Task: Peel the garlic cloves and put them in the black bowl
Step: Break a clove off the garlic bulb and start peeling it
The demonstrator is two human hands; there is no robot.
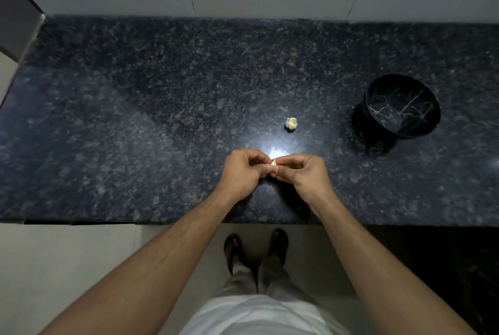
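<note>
Left hand: the left hand hangs just above the counter, fingers curled inward, thumb and fingertips pinching the garlic clove.
Right hand: the right hand mirrors it, knuckles up, its fingertips pinching the same clove from the other side.
Arms: both forearms reach forward from the body and converge, so the hands meet near the counter's front edge.
Garlic clove: only a pale pointed tip shows between the fingertips (the rest is hidden).
Garlic bulb: the garlic bulb sits on the counter just beyond the hands.
Black bowl: the black bowl, veined with pale lines, stands well apart to the right; nothing shows inside.
</note>
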